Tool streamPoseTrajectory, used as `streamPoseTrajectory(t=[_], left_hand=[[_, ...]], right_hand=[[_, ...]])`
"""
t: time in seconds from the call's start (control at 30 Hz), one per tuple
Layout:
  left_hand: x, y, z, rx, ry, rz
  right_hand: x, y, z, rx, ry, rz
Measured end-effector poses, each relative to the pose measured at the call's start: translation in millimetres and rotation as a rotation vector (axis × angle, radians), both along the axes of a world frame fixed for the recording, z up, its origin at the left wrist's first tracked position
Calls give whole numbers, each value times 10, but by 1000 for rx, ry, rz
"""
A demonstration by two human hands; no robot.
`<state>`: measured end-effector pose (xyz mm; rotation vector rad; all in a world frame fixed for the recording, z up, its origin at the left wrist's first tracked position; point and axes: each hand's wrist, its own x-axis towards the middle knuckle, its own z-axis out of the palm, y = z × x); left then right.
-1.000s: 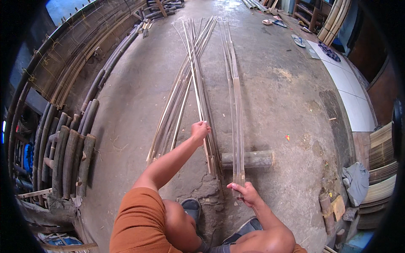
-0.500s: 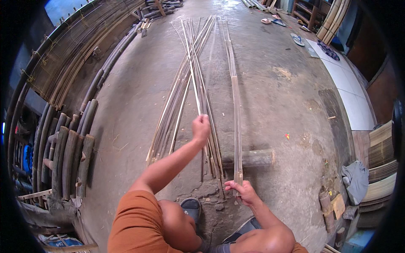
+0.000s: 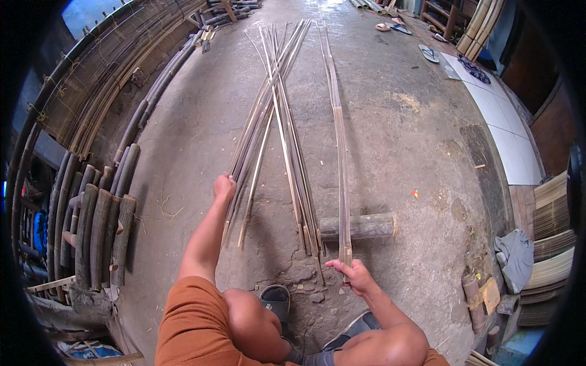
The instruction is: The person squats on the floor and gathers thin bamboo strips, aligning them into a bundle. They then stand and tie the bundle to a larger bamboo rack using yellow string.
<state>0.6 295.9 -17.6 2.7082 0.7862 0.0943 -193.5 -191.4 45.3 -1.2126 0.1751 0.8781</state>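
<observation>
Sandalled feet [image 3: 276, 300]: nearest, on the concrete floor [image 3: 403, 146], knees bent.
Right hand [image 3: 354, 276]: grasping the near end of the right bundle [image 3: 341, 158], thumb pointing left.
Log [image 3: 375, 226]: a short round length lying crosswise beneath the right bundle, just beyond that hand.
Left hand [image 3: 224, 185]: reached forward, fingers closed around the left bundle [image 3: 248, 140] near its lower end.
Middle bundle [image 3: 297, 183]: long thin strips on the floor between the hands, untouched, crossing the left bundle farther out.
Progress: the strips appear already split into thin lengths; they lie in three groups, the right one apart, the other two uncombed and crossed. No ties are visible on them.
Containers: a blue-and-white sack [image 3: 91, 349] at the lower left edge, contents hidden; a wooden rack [image 3: 441, 15] at the far right, its load too small to tell.
Left side: cut poles [image 3: 101, 238] standing close together.
Far right: loose sandal [image 3: 429, 53] on the floor.
</observation>
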Motion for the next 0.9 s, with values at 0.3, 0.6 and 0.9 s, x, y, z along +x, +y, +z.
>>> streamPoseTrajectory(t=[0.3, 0.6, 0.9], left_hand=[[-52, -2584, 522, -1267, 256, -227], [211, -2497, 712, -1278, -478, 68], [117, -2270, 520, -1358, -302, 194]], right_hand=[[26, 125, -123, 119, -46, -2], [-13, -31, -25, 65, 7, -44], [54, 64, -48, 80, 23, -48]])
